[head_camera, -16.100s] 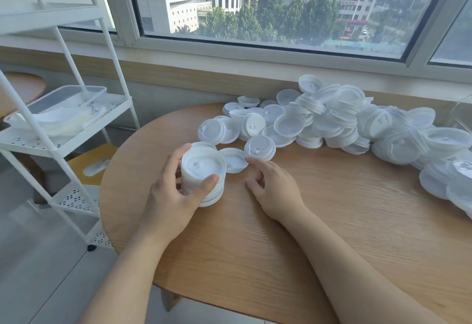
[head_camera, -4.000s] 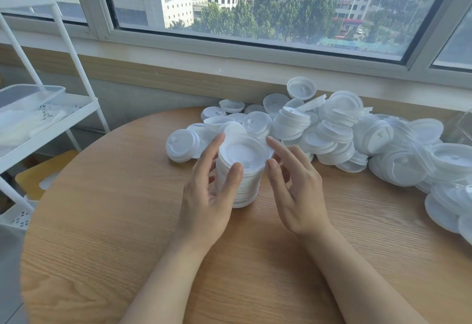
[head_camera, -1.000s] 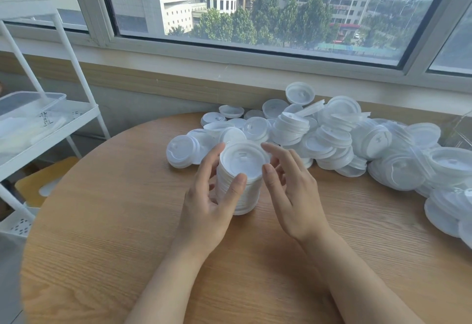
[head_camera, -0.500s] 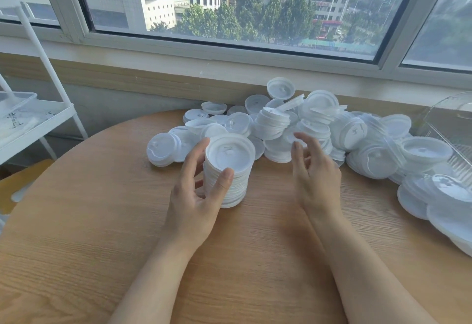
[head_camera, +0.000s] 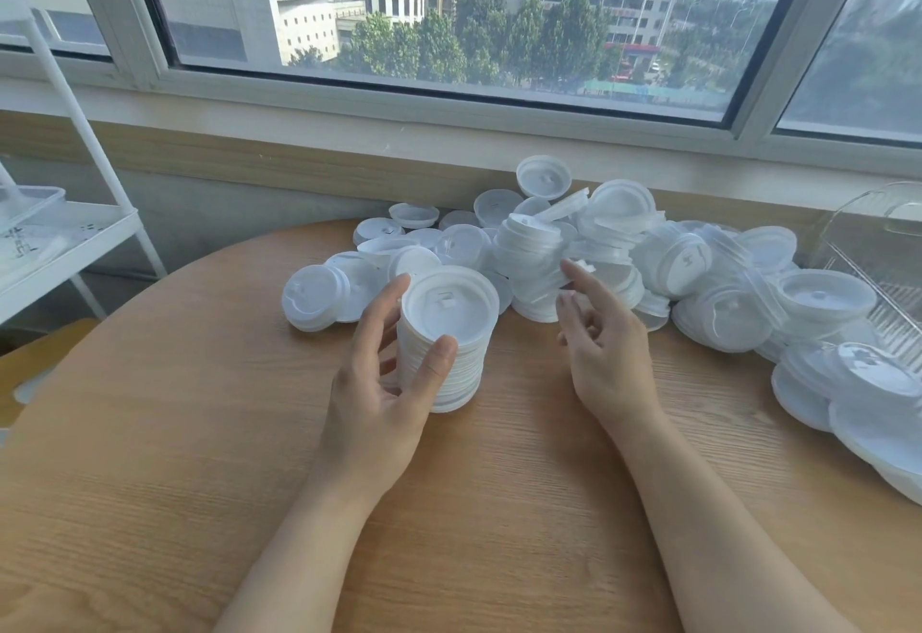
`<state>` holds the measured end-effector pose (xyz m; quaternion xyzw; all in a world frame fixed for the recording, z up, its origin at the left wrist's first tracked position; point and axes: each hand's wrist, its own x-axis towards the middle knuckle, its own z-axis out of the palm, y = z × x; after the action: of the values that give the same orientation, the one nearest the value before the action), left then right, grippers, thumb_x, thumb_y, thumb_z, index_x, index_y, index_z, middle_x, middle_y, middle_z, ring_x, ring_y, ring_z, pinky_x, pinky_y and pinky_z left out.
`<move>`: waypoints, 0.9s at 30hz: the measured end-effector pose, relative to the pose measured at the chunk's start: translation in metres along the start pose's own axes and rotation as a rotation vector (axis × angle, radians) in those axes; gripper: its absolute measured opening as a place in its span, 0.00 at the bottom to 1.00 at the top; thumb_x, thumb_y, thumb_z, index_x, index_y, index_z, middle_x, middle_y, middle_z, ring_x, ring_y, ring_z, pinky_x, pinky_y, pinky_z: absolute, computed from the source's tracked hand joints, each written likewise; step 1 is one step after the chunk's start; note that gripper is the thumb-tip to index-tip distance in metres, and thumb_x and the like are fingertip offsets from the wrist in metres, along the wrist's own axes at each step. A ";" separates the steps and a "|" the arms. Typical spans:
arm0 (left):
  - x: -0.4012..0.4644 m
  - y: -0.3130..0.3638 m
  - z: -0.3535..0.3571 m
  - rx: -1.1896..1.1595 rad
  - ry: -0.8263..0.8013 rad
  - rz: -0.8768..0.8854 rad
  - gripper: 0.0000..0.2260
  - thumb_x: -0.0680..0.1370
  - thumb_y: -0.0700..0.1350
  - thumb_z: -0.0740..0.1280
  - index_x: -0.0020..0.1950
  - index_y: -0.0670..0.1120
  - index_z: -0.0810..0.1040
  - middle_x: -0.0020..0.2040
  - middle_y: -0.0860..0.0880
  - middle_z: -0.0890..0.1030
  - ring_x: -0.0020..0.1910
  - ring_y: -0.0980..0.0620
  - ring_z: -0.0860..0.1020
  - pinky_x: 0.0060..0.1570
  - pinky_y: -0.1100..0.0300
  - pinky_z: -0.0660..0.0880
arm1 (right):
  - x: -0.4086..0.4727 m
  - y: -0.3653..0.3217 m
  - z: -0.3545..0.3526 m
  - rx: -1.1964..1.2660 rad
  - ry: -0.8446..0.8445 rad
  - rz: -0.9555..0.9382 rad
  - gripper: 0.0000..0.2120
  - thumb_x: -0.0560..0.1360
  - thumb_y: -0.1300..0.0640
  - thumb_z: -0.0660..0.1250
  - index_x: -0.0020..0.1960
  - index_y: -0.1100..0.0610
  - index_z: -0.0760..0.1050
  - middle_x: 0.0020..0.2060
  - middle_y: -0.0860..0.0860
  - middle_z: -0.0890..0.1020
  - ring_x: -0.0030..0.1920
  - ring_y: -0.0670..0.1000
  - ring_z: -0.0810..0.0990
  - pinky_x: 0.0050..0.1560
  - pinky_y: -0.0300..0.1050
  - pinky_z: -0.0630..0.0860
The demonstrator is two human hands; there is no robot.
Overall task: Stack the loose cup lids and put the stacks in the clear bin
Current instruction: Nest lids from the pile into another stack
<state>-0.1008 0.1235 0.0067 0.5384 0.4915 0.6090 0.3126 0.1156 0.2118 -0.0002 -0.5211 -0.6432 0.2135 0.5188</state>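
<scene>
Our left hand (head_camera: 384, 383) grips the lid stack (head_camera: 444, 338) on the desk (head_camera: 149, 458); our right hand (head_camera: 606, 338), empty and loosely spread, nears the loose lids (head_camera: 623, 258) just beyond; we should seat each lid squarely.

No text can be read; the marks moulded on the white lids (head_camera: 499, 283) are too faint.

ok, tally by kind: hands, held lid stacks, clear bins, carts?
hands: 2 (left hand, right hand)
lid stack in left grip: 1
clear bin: 1
cart: 1
total: 5
loose lids in the pile: too many to count
</scene>
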 end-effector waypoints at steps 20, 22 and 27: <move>0.000 0.001 -0.002 0.058 0.020 0.004 0.29 0.77 0.63 0.73 0.77 0.64 0.70 0.67 0.65 0.78 0.68 0.68 0.74 0.62 0.69 0.74 | -0.022 -0.057 0.014 -0.242 0.219 -0.767 0.03 0.81 0.62 0.73 0.52 0.59 0.86 0.48 0.48 0.87 0.44 0.52 0.81 0.48 0.47 0.78; 0.000 0.000 -0.003 0.073 0.023 0.007 0.30 0.75 0.66 0.72 0.77 0.65 0.69 0.67 0.65 0.78 0.68 0.67 0.75 0.65 0.63 0.73 | -0.023 -0.059 0.016 -0.228 0.191 -0.796 0.03 0.80 0.63 0.73 0.51 0.60 0.86 0.49 0.49 0.87 0.45 0.54 0.82 0.48 0.48 0.78; 0.000 -0.001 -0.005 0.091 0.022 0.005 0.32 0.74 0.68 0.69 0.77 0.63 0.69 0.69 0.62 0.79 0.69 0.65 0.74 0.69 0.56 0.73 | -0.025 -0.060 0.019 -0.220 0.149 -0.816 0.04 0.80 0.64 0.73 0.50 0.60 0.86 0.49 0.52 0.85 0.44 0.55 0.81 0.47 0.49 0.78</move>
<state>-0.1057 0.1231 0.0058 0.5465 0.5207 0.5928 0.2809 0.0691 0.1728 0.0307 -0.2904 -0.7764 -0.1172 0.5470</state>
